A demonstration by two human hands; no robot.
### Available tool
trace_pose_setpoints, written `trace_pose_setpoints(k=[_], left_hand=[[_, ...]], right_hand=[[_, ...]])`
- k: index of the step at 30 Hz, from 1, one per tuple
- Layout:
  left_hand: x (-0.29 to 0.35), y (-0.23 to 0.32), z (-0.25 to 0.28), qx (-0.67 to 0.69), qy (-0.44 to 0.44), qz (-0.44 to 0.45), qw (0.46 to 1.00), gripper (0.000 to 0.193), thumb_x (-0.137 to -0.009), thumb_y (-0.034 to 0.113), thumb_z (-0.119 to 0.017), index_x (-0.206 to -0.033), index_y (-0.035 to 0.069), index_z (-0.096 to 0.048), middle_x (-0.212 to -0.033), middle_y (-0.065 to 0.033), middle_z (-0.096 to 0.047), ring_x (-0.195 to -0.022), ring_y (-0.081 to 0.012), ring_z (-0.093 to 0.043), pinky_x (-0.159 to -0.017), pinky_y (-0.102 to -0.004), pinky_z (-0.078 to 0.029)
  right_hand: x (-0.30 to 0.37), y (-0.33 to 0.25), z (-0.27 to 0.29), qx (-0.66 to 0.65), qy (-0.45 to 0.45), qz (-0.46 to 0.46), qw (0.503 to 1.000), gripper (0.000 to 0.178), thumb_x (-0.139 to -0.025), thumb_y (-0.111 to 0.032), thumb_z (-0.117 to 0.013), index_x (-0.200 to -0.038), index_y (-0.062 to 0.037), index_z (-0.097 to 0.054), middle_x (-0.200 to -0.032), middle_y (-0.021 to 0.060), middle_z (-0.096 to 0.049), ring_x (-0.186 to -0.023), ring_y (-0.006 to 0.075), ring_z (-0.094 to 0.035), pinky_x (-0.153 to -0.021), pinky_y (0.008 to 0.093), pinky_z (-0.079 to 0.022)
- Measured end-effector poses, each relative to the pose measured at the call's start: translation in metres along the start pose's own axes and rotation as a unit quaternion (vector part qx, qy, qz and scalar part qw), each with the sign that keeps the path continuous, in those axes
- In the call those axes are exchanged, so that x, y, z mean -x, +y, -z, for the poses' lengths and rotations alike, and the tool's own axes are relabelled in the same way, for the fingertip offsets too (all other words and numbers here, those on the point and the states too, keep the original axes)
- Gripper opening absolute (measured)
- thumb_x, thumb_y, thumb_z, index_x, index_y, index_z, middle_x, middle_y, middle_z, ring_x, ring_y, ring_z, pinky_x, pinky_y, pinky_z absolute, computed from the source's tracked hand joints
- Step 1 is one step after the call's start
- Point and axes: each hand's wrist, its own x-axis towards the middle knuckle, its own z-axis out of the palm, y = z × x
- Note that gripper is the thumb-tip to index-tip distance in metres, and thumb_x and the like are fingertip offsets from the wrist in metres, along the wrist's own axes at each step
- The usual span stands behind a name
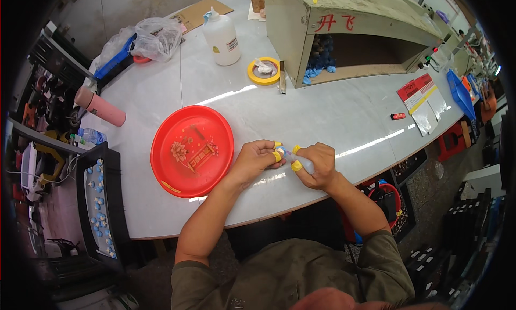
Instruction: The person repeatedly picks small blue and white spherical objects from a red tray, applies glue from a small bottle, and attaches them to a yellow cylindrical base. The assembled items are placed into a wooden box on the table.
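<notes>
My left hand (251, 158) pinches a small blue piece (280, 150) between thumb and finger, over the table's near side. My right hand (322, 166) is wrapped round a small translucent squeeze bottle (306, 164), whose narrow end points left at the piece. Yellow covers sit on several fingertips of both hands. Just left of my left hand lies a round red plastic tray (171, 135) with a printed pattern and nothing loose in it.
A black tray (124, 202) with small blue-and-white pieces stands at the left table edge. A pink flask (105, 108), white bottle (221, 41), yellow tape roll (252, 76) and blade-like tool (282, 79) lie beyond. A cabinet (293, 38) holds blue pieces; a red lighter-like item (398, 116) lies right.
</notes>
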Motion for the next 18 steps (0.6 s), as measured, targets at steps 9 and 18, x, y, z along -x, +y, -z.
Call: trace_pose_setpoints(k=[9, 18], left_hand=[[0.0003, -0.0001, 0.0005, 0.002, 0.010, 0.006, 1.000, 0.029, -0.093, 0.002, -0.066, -0.119, -0.008, -0.060, -0.107, -0.0137, -0.069, -0.096, -0.0194, -0.071, -0.083, -0.0252, -0.059], [0.0008, -0.0011, -0.0013, -0.020, 0.007, 0.004, 1.000, 0.031, -0.094, 0.004, -0.066, -0.121, -0.008, -0.060, -0.110, -0.0132, -0.069, -0.098, -0.0189, -0.071, -0.082, -0.0244, -0.058]], right_hand=[[0.0001, -0.0030, 0.0019, -0.003, -0.004, 0.002, 1.000, 0.021, -0.071, -0.010, -0.076, -0.088, -0.0029, -0.066, -0.072, 0.0081, -0.067, -0.053, 0.0243, -0.060, -0.051, 0.0335, -0.043], [0.0006, 0.0005, 0.0006, -0.009, 0.002, -0.008, 1.000, 0.021, -0.070, -0.010, -0.076, -0.088, -0.0025, -0.066, -0.071, 0.0088, -0.066, -0.053, 0.0253, -0.060, -0.050, 0.0339, -0.044]])
